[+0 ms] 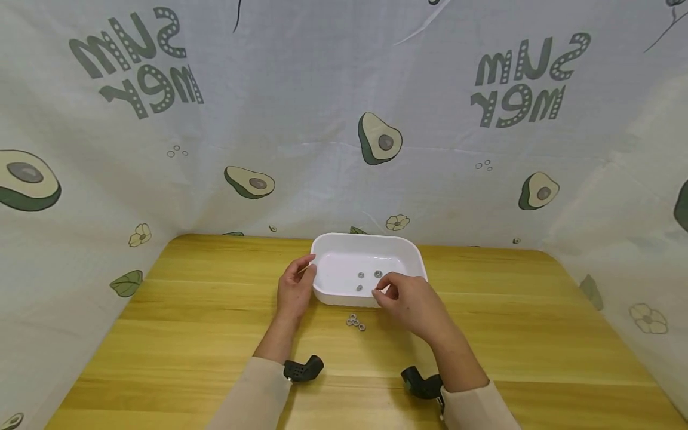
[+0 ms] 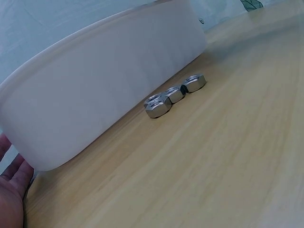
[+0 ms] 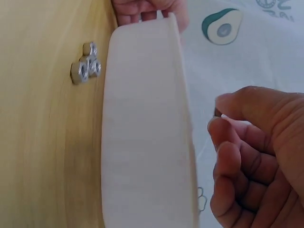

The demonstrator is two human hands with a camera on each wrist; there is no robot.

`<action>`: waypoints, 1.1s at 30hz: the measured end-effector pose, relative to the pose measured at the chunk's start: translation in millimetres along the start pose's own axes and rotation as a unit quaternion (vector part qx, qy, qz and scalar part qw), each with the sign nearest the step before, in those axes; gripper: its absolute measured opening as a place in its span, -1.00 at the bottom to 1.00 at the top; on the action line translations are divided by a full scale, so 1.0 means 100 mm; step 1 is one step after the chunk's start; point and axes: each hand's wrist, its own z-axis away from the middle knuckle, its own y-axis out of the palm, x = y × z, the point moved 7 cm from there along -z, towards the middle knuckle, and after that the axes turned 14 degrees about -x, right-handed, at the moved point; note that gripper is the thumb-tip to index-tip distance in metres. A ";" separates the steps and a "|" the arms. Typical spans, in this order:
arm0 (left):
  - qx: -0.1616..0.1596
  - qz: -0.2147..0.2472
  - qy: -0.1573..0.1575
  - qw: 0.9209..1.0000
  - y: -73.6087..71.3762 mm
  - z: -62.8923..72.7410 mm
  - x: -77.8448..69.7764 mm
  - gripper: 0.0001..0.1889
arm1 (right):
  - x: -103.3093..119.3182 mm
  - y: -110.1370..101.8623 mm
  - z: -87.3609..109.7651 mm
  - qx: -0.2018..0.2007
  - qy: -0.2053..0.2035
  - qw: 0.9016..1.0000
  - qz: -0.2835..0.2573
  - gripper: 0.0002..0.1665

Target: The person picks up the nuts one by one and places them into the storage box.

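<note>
**Right hand [image 1: 412, 301] pinching a small dark metal piece [image 3: 217, 113]**

Thumb and forefinger are holding it, mostly hidden, above the front side of a white rectangular plastic tray [image 1: 344, 299]. Left hand [image 1: 294, 291] is gripping the left end. Three grey metal nuts [image 1: 378, 274] are lying inside; four silvery hexagonal nuts [image 1: 356, 323] are sitting just in front. Yellowish wooden tabletop [image 1: 199, 334] is extending wide of both arms.
</note>
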 end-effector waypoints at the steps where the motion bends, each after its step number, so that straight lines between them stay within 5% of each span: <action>1: 0.000 -0.001 0.001 1.000 0.00 0.00 0.00 -0.66 | -0.02 0.01 -0.03 -0.002 0.004 1.000 0.005 -0.87; 12: 0.003 -0.002 0.001 1.000 0.00 0.00 0.00 -0.66 | -0.12 0.18 -0.43 0.028 -0.025 0.998 0.055 -0.83; 17: 0.005 0.000 0.003 1.000 0.01 0.00 0.01 -0.66 | -0.17 0.25 -0.56 0.062 0.000 0.996 0.067 -0.76; 33: 0.004 -0.002 0.002 1.000 0.00 0.00 -0.01 -0.66 | -0.11 0.01 -0.37 0.023 0.029 0.999 0.017 -0.78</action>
